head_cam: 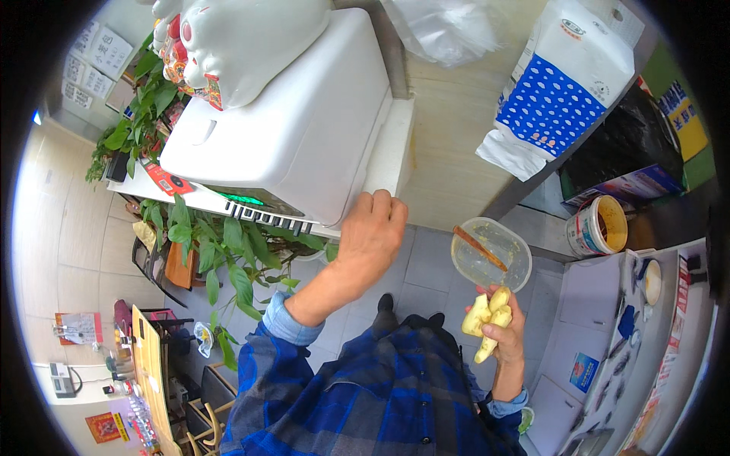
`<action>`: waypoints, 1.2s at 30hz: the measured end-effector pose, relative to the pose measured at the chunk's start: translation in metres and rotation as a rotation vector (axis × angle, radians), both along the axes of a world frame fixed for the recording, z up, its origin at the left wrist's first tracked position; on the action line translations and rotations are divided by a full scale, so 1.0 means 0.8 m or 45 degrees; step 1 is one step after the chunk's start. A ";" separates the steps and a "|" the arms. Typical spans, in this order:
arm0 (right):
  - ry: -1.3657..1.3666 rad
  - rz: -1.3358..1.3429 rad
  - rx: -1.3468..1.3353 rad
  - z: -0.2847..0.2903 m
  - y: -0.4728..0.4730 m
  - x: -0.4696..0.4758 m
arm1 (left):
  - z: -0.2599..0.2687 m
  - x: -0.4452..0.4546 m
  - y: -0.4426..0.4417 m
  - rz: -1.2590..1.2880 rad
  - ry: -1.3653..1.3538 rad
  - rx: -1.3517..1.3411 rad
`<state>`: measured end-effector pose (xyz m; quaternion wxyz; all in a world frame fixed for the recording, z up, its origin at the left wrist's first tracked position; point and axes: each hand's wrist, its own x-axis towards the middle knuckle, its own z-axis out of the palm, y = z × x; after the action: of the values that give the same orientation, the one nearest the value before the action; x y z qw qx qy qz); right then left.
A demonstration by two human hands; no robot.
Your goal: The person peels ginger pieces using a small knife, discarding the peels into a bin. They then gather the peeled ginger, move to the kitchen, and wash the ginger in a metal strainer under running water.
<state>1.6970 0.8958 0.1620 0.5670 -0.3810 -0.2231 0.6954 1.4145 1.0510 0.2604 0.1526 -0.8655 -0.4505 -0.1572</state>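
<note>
My left hand (373,242) rests at the lower right edge of a white countertop machine (319,119) with a green-lit display and black keys. Its fingers are bent and close together; the fingertips are partly hidden, so any grip is unclear. In my right hand (510,336) are several pale yellow, peeled pieces (487,322), apparently ginger root. Just beyond them, a clear plastic container (519,248) touches the fingers of that hand at its near rim. Inside the container lies a narrow brown wooden tool (480,248), slanting across it.
A white ceramic cat figurine (262,51) sits on the machine, with leafy plants (234,245) at its left. A blue-and-white tissue pack (562,97) hangs at upper right above an open tub (599,228). Cabinets (587,290) stand right; a wooden table (151,376) is lower left.
</note>
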 end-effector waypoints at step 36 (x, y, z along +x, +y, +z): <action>0.025 0.000 -0.010 -0.013 0.013 0.018 | -0.015 0.046 0.040 0.013 -0.384 -0.064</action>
<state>1.7110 0.9065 0.1512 0.5677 -0.3763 -0.2146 0.7000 1.4517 1.0832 0.2481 0.0623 -0.8334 -0.4764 -0.2732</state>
